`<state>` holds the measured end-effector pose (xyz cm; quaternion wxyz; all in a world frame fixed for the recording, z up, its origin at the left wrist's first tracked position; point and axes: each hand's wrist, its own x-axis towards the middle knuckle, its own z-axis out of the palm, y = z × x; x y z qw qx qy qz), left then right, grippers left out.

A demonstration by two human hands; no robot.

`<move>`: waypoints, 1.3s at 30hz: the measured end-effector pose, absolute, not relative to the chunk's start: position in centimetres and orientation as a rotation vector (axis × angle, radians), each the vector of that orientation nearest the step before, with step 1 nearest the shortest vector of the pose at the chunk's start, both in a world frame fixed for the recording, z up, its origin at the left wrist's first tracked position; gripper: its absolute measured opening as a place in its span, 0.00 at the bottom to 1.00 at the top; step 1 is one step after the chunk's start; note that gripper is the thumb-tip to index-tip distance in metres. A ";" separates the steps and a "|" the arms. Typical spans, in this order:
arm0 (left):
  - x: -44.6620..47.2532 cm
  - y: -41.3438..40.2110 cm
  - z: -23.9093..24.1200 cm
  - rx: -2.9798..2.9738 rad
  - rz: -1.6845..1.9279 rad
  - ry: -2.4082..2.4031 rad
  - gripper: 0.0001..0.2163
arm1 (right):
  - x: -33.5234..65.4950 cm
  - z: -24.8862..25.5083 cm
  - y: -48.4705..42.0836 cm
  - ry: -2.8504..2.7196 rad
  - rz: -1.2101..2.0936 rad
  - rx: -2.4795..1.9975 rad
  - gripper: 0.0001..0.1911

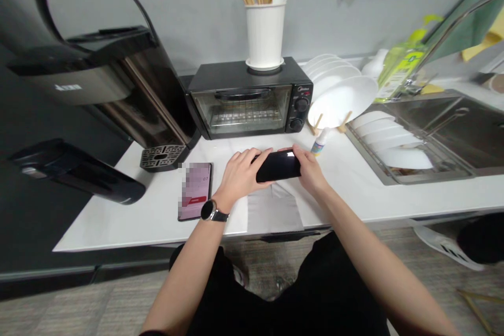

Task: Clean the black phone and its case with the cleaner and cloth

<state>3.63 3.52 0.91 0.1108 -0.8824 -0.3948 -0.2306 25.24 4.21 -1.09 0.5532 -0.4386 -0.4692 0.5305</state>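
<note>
Between my two hands is a smartphone (277,167) with a dark, glossy screen, held sideways above the counter. My left hand (244,170), with a watch on its wrist, grips the phone's left end. At the other end, my right hand (310,170) has its fingers closed round the edge. Below the phone a grey cloth (274,210) lies on the counter and reaches its front edge. A second phone (196,191) with a lit pinkish screen lies left of my left wrist. Just beyond my right hand stands a small white spray bottle (319,143).
A black toaster oven (244,107) stands behind, with a white utensil pot (265,34) on top. At left are a water dispenser (149,100) and a dark flask (82,170). Plates (344,97) stand in a rack beside the sink (452,131). A person's shoe (449,247) shows at right.
</note>
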 end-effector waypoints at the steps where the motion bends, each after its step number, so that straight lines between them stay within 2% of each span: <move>1: 3.7 3.5 0.9 -2.587 -0.686 -1.144 0.37 | 25.1 -1.2 4.2 -1.062 1.282 -1.047 0.29; 9: 3.5 3.4 0.6 -2.590 -0.712 -1.068 0.38 | 25.2 -0.7 4.3 -0.894 1.447 -1.103 0.23; 14: 3.6 3.5 0.4 -2.589 -0.769 -1.059 0.39 | 25.7 0.0 4.0 -0.875 1.551 -1.091 0.26; 17: 3.6 3.7 0.3 -2.566 -0.882 -1.141 0.41 | 25.5 -0.2 3.5 -0.863 1.513 -0.980 0.30; 24: 4.0 3.7 0.5 -2.520 -1.069 -1.365 0.44 | 23.6 -1.2 2.7 -0.849 1.287 -0.799 0.21; 32: 4.1 3.5 0.8 -2.582 -1.104 -1.476 0.48 | 22.9 -0.7 2.9 -0.533 1.498 -0.670 0.12; 35: 4.1 3.5 0.9 -2.623 -1.138 -1.500 0.48 | 22.3 -0.7 3.1 -0.509 1.484 -0.681 0.13; 39: 4.3 3.3 1.1 -2.733 -1.243 -1.498 0.44 | 21.8 -0.6 2.8 -0.618 1.272 -0.738 0.15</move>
